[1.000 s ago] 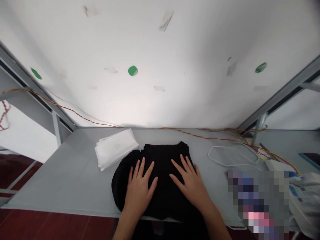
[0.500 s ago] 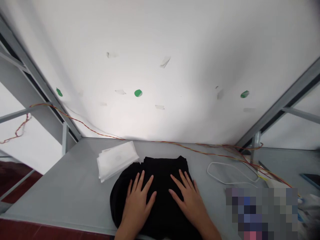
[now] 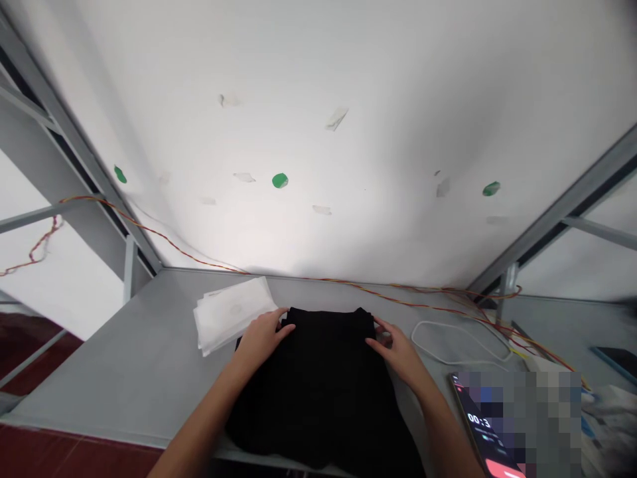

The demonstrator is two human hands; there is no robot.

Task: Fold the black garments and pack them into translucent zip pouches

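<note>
A black folded garment lies on the grey table right in front of me. My left hand is at the garment's far left corner, fingers curled over its edge. At the far right corner my right hand has its thumb on top of the cloth and its fingers bent round the edge. Both forearms reach across the cloth's sides.
A stack of white sheets lies just left of the garment, close to my left hand. To the right are a looped white cable, a phone showing a timer and red-yellow wires along the wall. Grey metal posts stand at both sides.
Both hands lay flat and spread on the middle of the garment; they have slid outward and forward to its far corners and curled onto the edges. The view has tilted slightly.
</note>
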